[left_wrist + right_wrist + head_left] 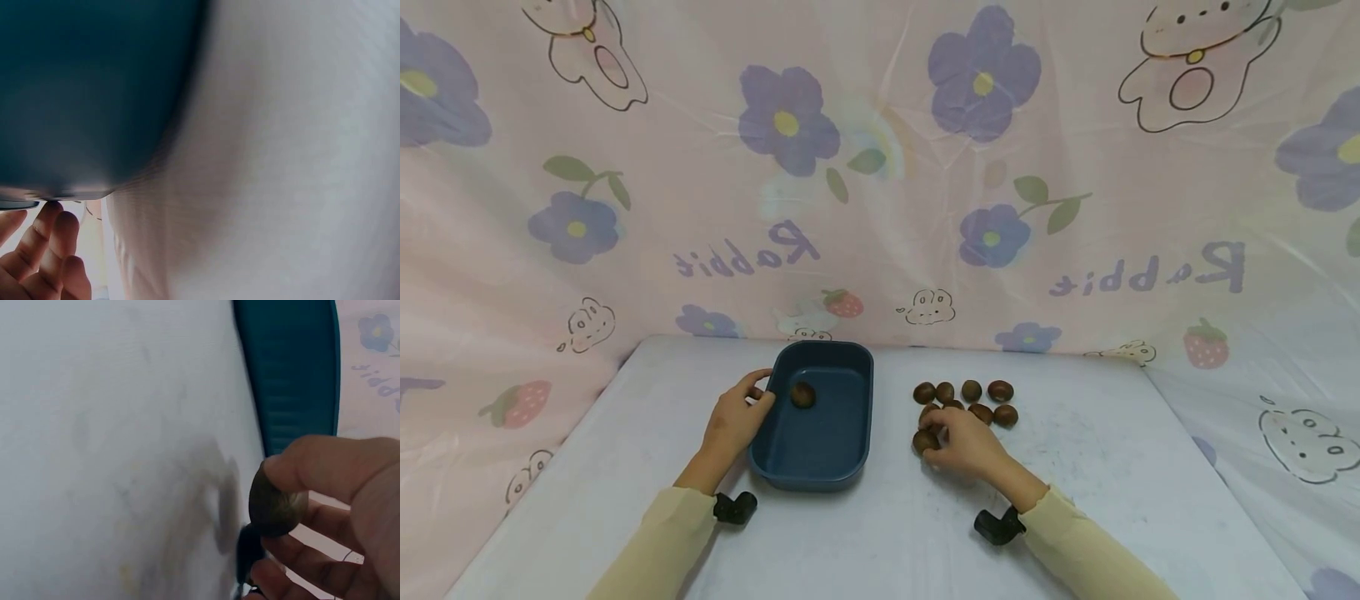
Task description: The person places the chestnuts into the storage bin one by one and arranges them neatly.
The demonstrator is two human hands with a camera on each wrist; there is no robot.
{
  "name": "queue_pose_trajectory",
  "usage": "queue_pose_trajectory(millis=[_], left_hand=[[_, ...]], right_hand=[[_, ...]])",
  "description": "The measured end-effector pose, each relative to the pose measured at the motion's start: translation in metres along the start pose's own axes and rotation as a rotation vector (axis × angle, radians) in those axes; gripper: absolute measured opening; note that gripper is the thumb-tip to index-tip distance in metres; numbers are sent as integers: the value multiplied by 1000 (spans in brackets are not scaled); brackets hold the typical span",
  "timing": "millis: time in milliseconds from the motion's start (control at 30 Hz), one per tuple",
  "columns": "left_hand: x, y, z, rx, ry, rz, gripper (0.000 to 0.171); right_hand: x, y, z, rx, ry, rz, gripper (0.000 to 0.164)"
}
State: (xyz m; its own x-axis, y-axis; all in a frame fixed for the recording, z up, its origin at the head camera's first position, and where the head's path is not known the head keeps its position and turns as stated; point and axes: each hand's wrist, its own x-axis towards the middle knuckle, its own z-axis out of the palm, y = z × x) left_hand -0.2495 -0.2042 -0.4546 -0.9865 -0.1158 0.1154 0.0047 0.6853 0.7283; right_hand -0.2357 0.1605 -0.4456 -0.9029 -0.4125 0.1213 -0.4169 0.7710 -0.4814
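A dark blue rectangular container (815,476) stands on the table with one brown chestnut (802,395) inside, towards its back left. My left hand (736,423) holds the container's left side near the rim; in the left wrist view its fingertips (52,208) meet the container, and the thumb is hidden there. To the right of the container, my right hand (967,446) pinches a chestnut (275,503) between thumb and fingers. More chestnuts (1000,391) lie in loose rows just beyond that hand, which partly covers some of them.
The white table (880,550) runs back to a hanging cloth (880,200) printed with flowers and rabbits. A small black device (735,507) is on the left wrist, and another black device (997,527) is on the right wrist.
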Motion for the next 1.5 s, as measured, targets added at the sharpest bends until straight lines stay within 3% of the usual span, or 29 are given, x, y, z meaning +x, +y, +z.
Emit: queue_pose_trajectory(millis=[1067,1500], left_hand=[[2,1,-2,5,-5,-4,46],[2,0,-2,-8,-9,-5,45]], right_hand=[[21,-33,-25,96,41,15,32],[35,-53,-28,150,47,-40,31]])
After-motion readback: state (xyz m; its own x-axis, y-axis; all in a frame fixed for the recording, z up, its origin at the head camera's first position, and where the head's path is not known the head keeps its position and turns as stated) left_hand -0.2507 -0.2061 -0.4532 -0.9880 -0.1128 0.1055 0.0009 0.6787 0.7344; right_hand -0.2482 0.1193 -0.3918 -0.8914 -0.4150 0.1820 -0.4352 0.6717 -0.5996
